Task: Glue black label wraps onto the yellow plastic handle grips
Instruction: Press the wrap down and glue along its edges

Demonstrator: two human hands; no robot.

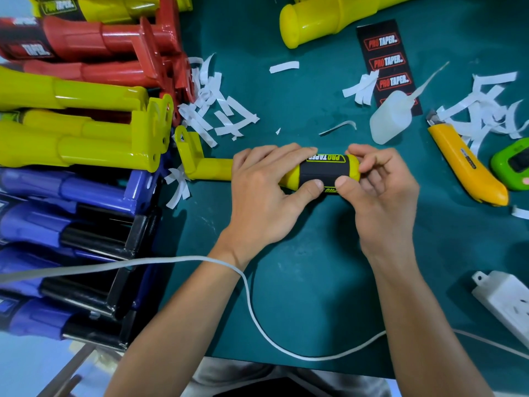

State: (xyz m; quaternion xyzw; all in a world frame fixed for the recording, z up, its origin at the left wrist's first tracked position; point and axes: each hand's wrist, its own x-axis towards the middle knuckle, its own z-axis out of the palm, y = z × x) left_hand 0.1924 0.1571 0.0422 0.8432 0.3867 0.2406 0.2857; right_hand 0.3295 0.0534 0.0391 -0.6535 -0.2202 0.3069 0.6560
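From the head camera we look down on a dark teal work mat (300, 253) that covers the table. At its middle lies the yellow plastic handle grip (211, 167), lengthwise left to right, with a black printed label wrap (323, 170) round its right end. Our left hand (263, 190) curls over the grip, fingers together on top and the thumb pressing the wrap from below. Our right hand (380, 190) cups the grip's right end, fingers curled round it and the thumb on the wrap's edge.

Stacked along the left edge are red moulded handles (86, 41), yellow ones (71, 121) and blue-and-black ones (57, 213). White paper backing strips (211, 107) litter the mat. To the right lie a black sheet of red-lettered labels (383, 53), a translucent squeeze glue bottle (389, 118) lying on it, a yellow utility knife (463, 167) and a white power strip (509, 302). A white cable (252, 305) loops across the left wrist.
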